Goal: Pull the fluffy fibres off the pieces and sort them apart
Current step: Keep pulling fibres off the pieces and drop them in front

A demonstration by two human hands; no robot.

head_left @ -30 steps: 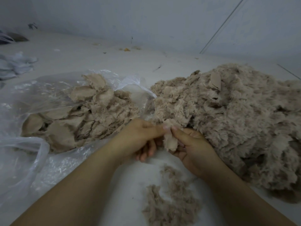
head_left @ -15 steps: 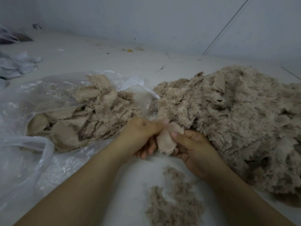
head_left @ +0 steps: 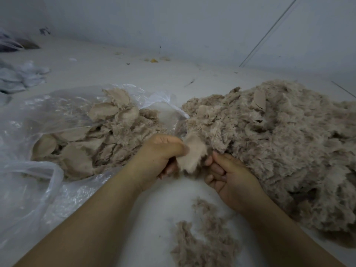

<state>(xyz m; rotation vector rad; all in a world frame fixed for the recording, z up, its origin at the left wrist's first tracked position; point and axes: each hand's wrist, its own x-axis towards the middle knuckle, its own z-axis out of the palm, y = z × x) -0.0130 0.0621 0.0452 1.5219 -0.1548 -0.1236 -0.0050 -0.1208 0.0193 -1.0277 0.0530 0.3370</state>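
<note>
i am watching the left hand [head_left: 160,155] pinching a small furry beige piece [head_left: 192,154] up near its top, while the right hand [head_left: 229,176] is sitting just beside it with fingers curled by the fluffy bottom edge, and i cannot tell if they are gripping anything. the piece is hanging between both hands, right in front of the big fluffy pile [head_left: 279,143]. a clear plastic bag [head_left: 38,120] holding more pieces is lying on the left, and loose fibres [head_left: 204,245] are lying on the white table [head_left: 115,74] below the hands.
</note>
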